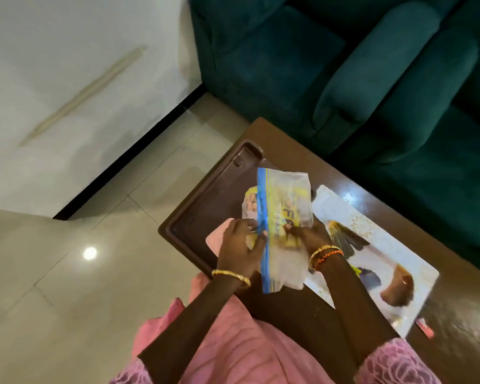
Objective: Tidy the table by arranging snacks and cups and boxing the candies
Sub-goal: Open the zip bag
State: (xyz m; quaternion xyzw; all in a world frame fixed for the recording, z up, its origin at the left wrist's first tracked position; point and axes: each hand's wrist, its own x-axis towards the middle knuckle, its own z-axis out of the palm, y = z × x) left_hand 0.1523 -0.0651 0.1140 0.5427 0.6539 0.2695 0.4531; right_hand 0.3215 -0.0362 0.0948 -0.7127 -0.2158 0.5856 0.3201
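A clear zip bag with a blue seal strip holds a yellow snack packet. I hold it over a dark brown tray at the table's left end. My left hand pinches the blue strip near its middle. Just to the right, my right hand grips the bag's body. A second snack packet with a nut picture lies on the tray, partly hidden behind the bag. A pink flat item shows under my left hand.
A white patterned mat lies on the brown table to the right, with dark blurred items on it. A small pink wrapper lies near the table's near edge. A teal sofa stands behind the table. Tiled floor lies to the left.
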